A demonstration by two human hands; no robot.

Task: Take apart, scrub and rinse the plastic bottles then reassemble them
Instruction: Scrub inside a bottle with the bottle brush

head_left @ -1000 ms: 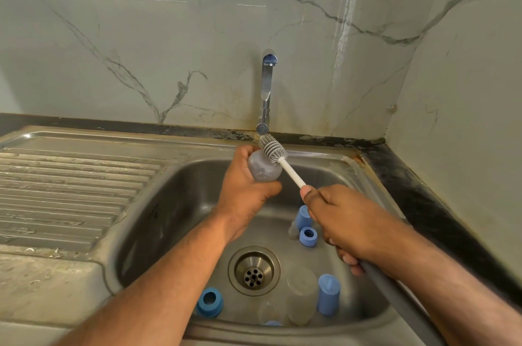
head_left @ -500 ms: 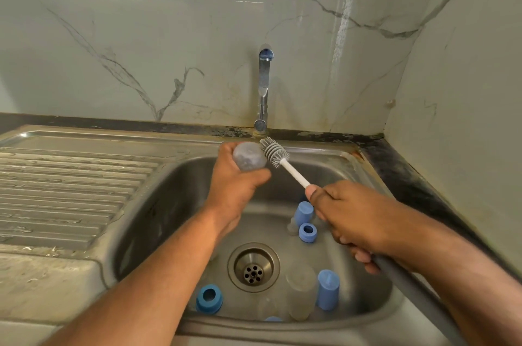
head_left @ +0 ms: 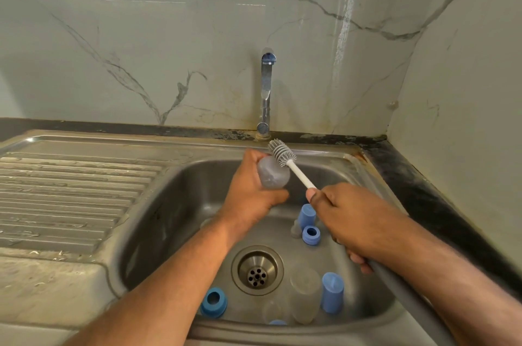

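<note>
Fingers of the left hand [head_left: 251, 198] are wrapping round the lower part of a translucent bottle [head_left: 272, 176], holding it above the back edge of the sink [head_left: 158, 204], just below the tap [head_left: 265, 91]. The right hand [head_left: 353, 218] is clenching the grey handle of the bottle brush [head_left: 282, 151], whose bristle head is lying against the bottle's upper, far end.

Half a second ago the head was standing just beside the bottle; now it is touching it, and the bottle is sitting slightly lower. By my reading, scrubbing of this bottle's outside is under way, with rinsing and reassembly not yet done.

Its long axis is running from the palm up and away towards the tap; whether the far end is base or mouth I cannot tell. The brush is slanting from the sink's right side up to the back edge. Blue caps [head_left: 333, 292] and other clear bottles [head_left: 303, 294] are lying on the sink floor around the drain [head_left: 257, 270].
</note>
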